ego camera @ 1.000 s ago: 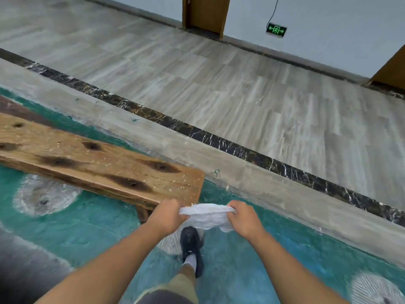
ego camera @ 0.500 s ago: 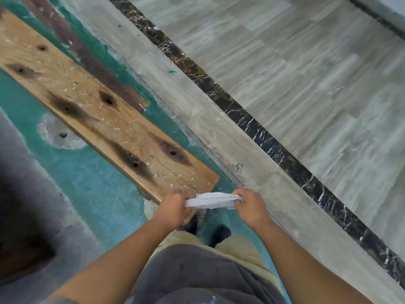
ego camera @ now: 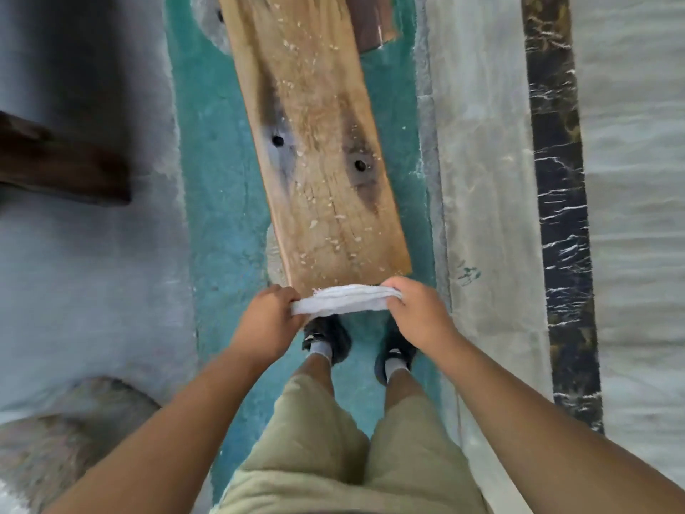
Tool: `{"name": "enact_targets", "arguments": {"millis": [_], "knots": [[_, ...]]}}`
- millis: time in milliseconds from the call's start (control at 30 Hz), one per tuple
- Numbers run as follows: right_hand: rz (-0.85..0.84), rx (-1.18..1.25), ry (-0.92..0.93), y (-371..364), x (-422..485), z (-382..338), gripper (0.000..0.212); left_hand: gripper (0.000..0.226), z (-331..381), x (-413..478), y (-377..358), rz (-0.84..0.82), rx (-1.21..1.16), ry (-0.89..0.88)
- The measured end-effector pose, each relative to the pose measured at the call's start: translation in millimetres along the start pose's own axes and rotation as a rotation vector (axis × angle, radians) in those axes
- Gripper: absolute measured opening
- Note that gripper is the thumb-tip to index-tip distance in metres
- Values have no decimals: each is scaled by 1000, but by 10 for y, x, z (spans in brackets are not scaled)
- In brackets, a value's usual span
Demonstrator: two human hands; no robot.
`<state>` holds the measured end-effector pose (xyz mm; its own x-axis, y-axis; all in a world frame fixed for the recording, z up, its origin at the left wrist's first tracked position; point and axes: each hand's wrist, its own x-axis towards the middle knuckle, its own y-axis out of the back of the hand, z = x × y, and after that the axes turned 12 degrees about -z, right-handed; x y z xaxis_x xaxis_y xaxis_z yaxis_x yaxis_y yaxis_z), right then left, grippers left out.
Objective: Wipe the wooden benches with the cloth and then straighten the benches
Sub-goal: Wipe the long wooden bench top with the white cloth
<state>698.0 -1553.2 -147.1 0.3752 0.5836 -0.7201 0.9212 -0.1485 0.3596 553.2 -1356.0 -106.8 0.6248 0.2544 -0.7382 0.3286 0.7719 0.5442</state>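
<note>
Person stands at the near end of a pale wooden bench (ego camera: 318,142), shoes just short of it. White cloth (ego camera: 344,300) is held over that end, pulled into a flat band between both hands. Left hand (ego camera: 270,320) grips one end, fingers (ego camera: 291,296) curled round the bunched fabric. Right hand (ego camera: 415,313) grips the other end the same way. Cannot tell whether the cloth touches the wood.

Cloth: thin woven stuff with a frayed edge, soft and limp. Probably weighs next to nothing and will fold any way. I'd guess it works better wadded under one palm than stretched.

Bench: one long plank with rough, cracked grain, dark smoky stains and two dark holes. Pale crumbs or sawdust are scattered along it (no wiping done yet, by the look). Likely stiff and heavy, and the coarse grain may snag the weave. It lies slightly askew to the teal floor strip (ego camera: 222,179). For straightening, the near end's two corners look like the place to take hold.

A darker bench end (ego camera: 370,20) shows beyond it, and another dark bench (ego camera: 55,161) lies off to the left. Black marble band (ego camera: 556,179) runs along the right.
</note>
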Motion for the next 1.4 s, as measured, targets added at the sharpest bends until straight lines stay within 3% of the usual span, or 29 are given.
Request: {"name": "enact_targets", "arguments": {"millis": [167, 400, 567, 733, 867, 967, 1100, 1400], "knots": [[-30, 21, -24, -174, 609, 599, 19, 36, -284, 643, -477, -3, -154, 75], [86, -34, 2, -256, 1553, 928, 11, 23, -518, 1613, -553, 108, -51, 19], [219, -195, 100, -304, 1834, 899, 3, 30, -602, 1777, -633, 259, 24, 139], [361, -211, 77, -361, 1891, 803, 22, 44, -602, 1695, -737, 349, 100, 266], [434, -184, 148, -546, 1684, 729, 31, 36, -417, 1556, -881, 431, 181, 145], [423, -154, 227, -785, 1470, 685, 28, 29, -339, 1481, -994, 374, 187, 29], [379, -220, 230, -1025, 1335, 682, 31, 34, -427, 1493, -1034, 274, 170, 103], [369, -390, 76, -1208, 1665, 782, 66, 64, -346, 1578, -1507, 305, 178, 180]]}}
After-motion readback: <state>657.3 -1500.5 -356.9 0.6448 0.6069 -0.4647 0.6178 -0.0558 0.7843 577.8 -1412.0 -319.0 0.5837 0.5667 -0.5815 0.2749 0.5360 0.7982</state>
